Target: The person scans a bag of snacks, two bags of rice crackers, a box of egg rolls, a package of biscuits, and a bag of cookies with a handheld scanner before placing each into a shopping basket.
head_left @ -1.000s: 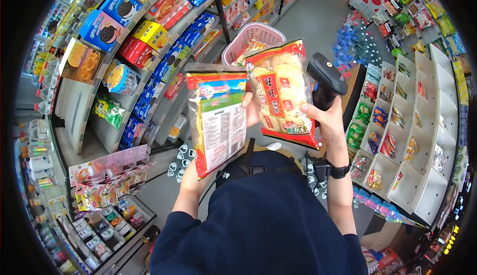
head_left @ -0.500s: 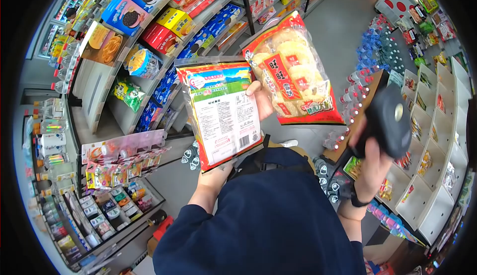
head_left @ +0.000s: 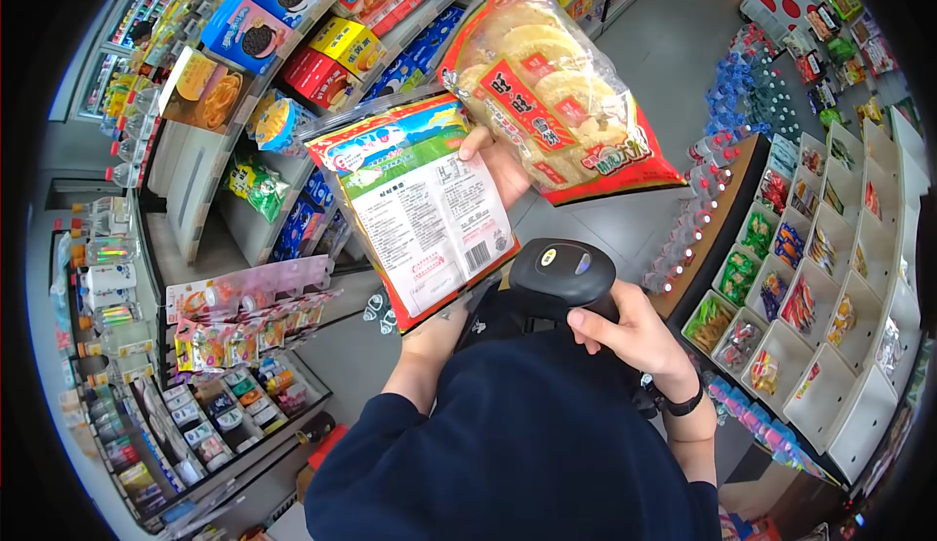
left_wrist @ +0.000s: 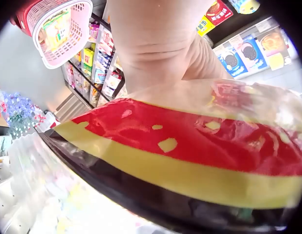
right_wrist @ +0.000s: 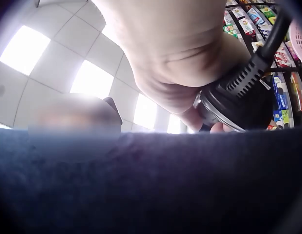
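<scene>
In the head view my left hand (head_left: pixel 500 165) holds two bags of rice crackers side by side. The left bag (head_left: pixel 420 228) turns its printed back up, a barcode (head_left: pixel 477 254) near its lower right corner. Big round crackers show through the front of the right bag (head_left: pixel 556 102), which tilts up and away. My right hand (head_left: pixel 634 331) grips a black barcode scanner (head_left: pixel 558 272), its head just below and right of that barcode. Red and yellow bag film (left_wrist: pixel 190 146) fills much of the left wrist view. The scanner's cord (right_wrist: pixel 275 36) shows in the right wrist view.
Shelves with boxed biscuits (head_left: pixel 249 33) rise at the left, above hanging snack packs (head_left: pixel 244 331). On the right stand white bins (head_left: pixel 820 282) of small sweets, beside bottles (head_left: pixel 698 194) on the floor. A pink basket (left_wrist: pixel 84 29) holds a packet.
My right hand has left the right bag, swung out to the right with the scanner, and come back beside the left bag's barcode. The right bag has risen in the head view.
</scene>
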Tool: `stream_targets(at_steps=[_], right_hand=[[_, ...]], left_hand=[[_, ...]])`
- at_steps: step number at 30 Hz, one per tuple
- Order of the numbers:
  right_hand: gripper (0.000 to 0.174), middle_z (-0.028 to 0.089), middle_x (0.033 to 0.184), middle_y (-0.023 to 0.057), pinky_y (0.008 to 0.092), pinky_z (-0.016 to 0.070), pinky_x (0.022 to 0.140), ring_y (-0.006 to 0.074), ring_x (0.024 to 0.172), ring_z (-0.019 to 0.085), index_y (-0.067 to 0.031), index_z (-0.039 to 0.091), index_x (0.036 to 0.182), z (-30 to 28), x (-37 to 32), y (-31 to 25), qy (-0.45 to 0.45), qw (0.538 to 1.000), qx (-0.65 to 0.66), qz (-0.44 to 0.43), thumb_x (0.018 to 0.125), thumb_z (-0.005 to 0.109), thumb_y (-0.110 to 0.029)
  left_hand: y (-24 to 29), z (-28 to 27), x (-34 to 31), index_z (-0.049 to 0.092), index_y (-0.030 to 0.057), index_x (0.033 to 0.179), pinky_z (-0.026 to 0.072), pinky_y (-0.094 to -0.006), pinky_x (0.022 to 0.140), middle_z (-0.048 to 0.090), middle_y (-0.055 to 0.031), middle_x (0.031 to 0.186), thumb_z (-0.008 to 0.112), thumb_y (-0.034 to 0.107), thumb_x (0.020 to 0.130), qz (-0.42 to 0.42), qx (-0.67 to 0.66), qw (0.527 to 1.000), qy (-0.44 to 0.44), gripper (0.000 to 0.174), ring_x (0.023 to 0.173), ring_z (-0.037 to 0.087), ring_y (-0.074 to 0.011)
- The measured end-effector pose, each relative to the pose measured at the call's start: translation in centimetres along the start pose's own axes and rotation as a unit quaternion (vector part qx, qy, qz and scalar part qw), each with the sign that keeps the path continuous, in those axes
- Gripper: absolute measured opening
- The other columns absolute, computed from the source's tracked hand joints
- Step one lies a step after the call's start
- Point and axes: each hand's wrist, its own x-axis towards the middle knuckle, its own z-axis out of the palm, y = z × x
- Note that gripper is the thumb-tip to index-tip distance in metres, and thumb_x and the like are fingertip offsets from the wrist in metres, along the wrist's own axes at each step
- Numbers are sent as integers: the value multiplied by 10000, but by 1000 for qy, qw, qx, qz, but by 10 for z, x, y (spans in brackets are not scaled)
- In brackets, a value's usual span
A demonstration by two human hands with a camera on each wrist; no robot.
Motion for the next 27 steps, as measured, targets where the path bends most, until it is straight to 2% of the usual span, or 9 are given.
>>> stream_targets(at_steps=[3,13,19,22,23,24,25,26,27], right_hand=[[362,610,758,18,250,494,571,82,617,588,40,611,1069,2,1,2,2,1000,-7,-4,975,703,-298],[358,598,739,6,254,478,560,78,600,576,23,622,1061,1,6,4,-13,1000,-5,-13,973,707,-314],[355,608,749,6,246,469,541,71,581,567,19,625,1110,-2,4,1,-18,999,-25,-9,961,717,-289],[414,653,846,48,277,521,664,116,701,628,29,613,1197,-8,-4,-9,-33,999,-34,23,934,742,-264],[457,673,925,74,298,522,760,151,803,646,34,599,1240,-12,-8,-9,-38,997,-63,-23,916,758,-247],[506,694,1003,101,319,523,855,185,904,663,40,584,1282,-18,-12,-9,-43,993,-91,-69,898,773,-230],[578,699,1135,134,343,473,981,223,1058,641,48,564,1322,-26,-17,-9,-53,990,-118,-50,857,806,-196],[578,699,1135,134,343,473,981,223,1058,641,48,564,1322,-30,-21,-9,-53,990,-118,-50,857,806,-196],[579,705,1131,136,339,480,966,213,1040,646,47,568,1317,-33,-25,-9,-49,989,-101,-95,842,814,-175]], left_hand=[[-10,93,28,600,193,814,160,-521,1238,683,40,1159,694,323,930,-111,-115,916,-367,198,1400,424,-180],[-15,42,55,629,175,890,310,-425,1192,535,-64,1492,740,334,897,-61,-138,911,-383,194,1473,363,-243],[-28,0,60,520,65,1261,356,-394,1164,492,-114,1511,495,293,1054,113,-116,897,-412,309,1421,415,-224],[-30,-6,58,483,28,1384,371,-384,1155,477,-130,1518,413,279,1107,171,-107,885,-420,381,1404,432,-217],[-6,-9,-9,504,53,1393,375,-399,1145,507,-139,1489,455,310,1071,147,235,889,-364,416,1387,451,-254],[25,-13,-88,526,77,1401,378,-414,1135,537,-148,1460,496,342,1035,106,549,787,-263,453,1369,471,-290],[65,-17,-161,547,102,1410,382,-428,1125,567,-157,1432,538,373,999,53,796,589,-129,492,1352,490,-326],[64,-8,-159,568,127,1418,385,-443,1115,597,-166,1403,580,405,962,-7,947,321,20,534,1334,509,-363],[66,-10,-164,568,127,1418,385,-443,1115,597,-166,1403,580,405,962,-7,947,321,21,534,1334,509,-363]])
